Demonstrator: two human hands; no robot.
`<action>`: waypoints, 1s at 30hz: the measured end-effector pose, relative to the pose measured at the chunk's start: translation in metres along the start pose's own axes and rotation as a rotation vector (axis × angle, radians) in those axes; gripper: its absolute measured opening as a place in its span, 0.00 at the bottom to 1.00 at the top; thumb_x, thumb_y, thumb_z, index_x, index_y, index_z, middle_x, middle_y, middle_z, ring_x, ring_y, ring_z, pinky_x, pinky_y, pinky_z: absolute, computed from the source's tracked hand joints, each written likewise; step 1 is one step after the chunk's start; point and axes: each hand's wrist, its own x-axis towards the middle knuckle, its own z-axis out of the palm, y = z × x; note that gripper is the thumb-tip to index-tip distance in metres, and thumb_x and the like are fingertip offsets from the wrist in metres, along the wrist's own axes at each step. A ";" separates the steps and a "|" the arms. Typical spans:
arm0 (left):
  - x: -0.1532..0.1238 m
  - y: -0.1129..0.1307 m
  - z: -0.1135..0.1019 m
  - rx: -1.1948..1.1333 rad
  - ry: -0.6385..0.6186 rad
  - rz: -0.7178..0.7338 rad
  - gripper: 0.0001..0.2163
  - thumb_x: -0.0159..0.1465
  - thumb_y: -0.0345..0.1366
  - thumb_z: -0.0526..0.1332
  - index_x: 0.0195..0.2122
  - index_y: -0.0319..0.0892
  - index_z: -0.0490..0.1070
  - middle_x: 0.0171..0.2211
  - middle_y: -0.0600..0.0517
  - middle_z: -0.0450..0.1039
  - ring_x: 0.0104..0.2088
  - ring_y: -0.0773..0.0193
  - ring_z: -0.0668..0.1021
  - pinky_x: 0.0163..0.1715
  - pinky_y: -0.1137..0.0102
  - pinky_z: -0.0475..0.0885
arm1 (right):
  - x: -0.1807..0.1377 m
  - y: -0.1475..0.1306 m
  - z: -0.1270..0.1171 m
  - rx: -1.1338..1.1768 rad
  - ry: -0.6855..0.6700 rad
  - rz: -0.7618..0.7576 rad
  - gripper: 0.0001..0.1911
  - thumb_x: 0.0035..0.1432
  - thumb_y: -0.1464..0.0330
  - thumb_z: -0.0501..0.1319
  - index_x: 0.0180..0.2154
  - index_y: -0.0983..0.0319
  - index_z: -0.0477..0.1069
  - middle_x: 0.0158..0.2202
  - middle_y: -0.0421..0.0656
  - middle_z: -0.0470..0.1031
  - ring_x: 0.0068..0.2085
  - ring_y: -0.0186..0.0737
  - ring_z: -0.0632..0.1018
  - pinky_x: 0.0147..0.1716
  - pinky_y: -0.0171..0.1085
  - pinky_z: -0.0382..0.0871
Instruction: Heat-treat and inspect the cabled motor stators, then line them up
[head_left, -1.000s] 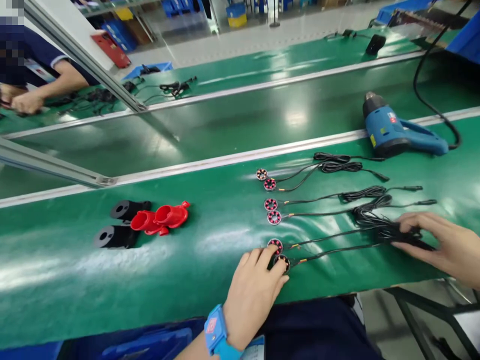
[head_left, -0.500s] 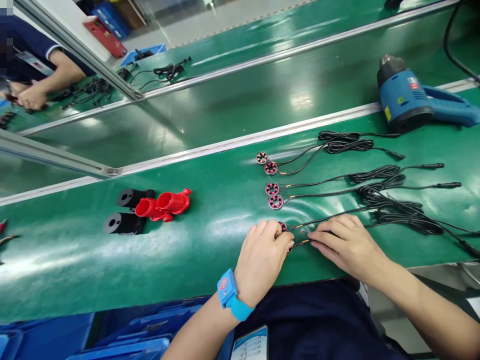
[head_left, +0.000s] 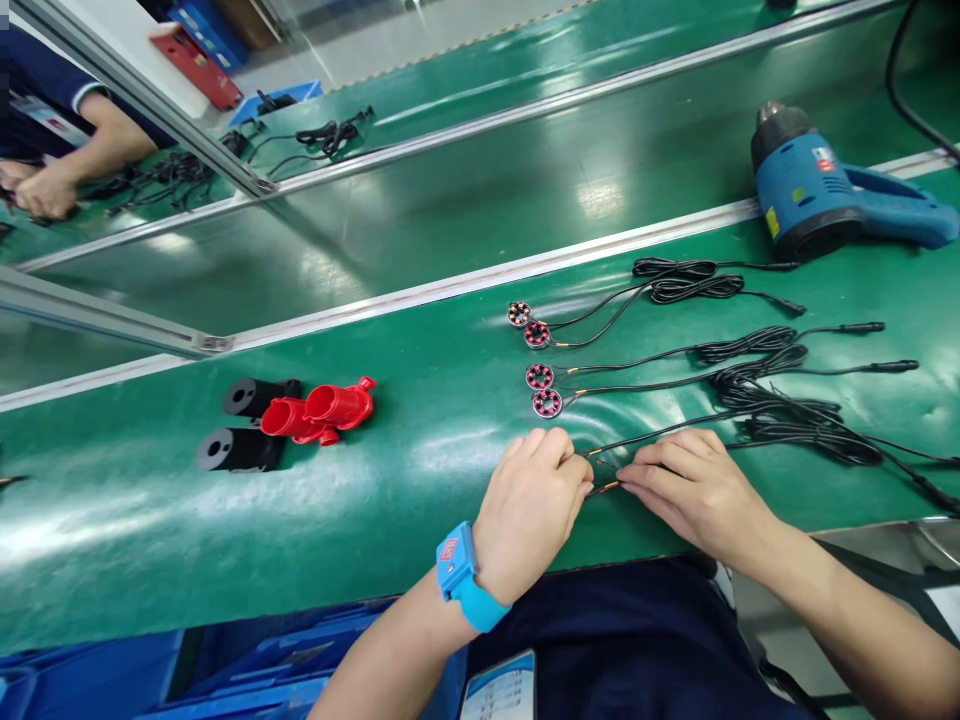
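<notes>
My left hand (head_left: 531, 505), with a blue wrist strap (head_left: 469, 580), is closed over the end of the nearest cables. It hides the small ring-shaped stator there; thin leads come out beside its thumb. My right hand (head_left: 694, 490) pinches the thin black cable (head_left: 609, 486) at its orange-marked end, just right of the left hand. A fine loose wire end shows between the hands. Farther back lie several stators with pink coils, such as one stator (head_left: 547, 403) and another (head_left: 539, 377), each wired to a black cable. The coiled black cables (head_left: 814, 440) stretch to the right.
A blue heat gun (head_left: 814, 190) stands nozzle up at the back right. Red plastic housings (head_left: 337, 405) and black cylindrical parts (head_left: 236, 449) lie at left. A metal rail (head_left: 480, 282) runs behind. Blue bins (head_left: 247, 670) are below the front edge. A co-worker's hand (head_left: 49, 190) handles cables beyond.
My left hand has closed further over the stator, which showed partly before and is now covered. My right hand keeps its pinch in nearly the same place. The view has shifted slightly.
</notes>
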 end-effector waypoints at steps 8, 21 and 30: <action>0.000 0.001 -0.001 -0.078 0.024 0.038 0.05 0.69 0.36 0.60 0.42 0.45 0.75 0.37 0.52 0.68 0.39 0.60 0.69 0.37 0.62 0.65 | -0.002 0.000 -0.001 0.013 0.007 -0.009 0.06 0.68 0.72 0.60 0.45 0.60 0.73 0.40 0.41 0.74 0.41 0.39 0.70 0.40 0.41 0.59; -0.049 -0.016 0.047 -0.140 0.327 -0.007 0.07 0.67 0.37 0.63 0.45 0.45 0.72 0.46 0.48 0.70 0.42 0.58 0.73 0.39 0.63 0.68 | 0.017 -0.012 0.010 0.444 -0.260 0.086 0.16 0.67 0.70 0.61 0.55 0.60 0.65 0.49 0.42 0.70 0.45 0.35 0.74 0.46 0.34 0.69; -0.053 -0.005 0.052 -0.319 0.556 0.079 0.15 0.63 0.27 0.66 0.47 0.42 0.63 0.47 0.48 0.74 0.45 0.62 0.77 0.44 0.65 0.69 | 0.030 -0.015 -0.004 0.861 -0.500 0.438 0.08 0.67 0.62 0.61 0.37 0.60 0.70 0.33 0.37 0.68 0.29 0.29 0.65 0.28 0.31 0.60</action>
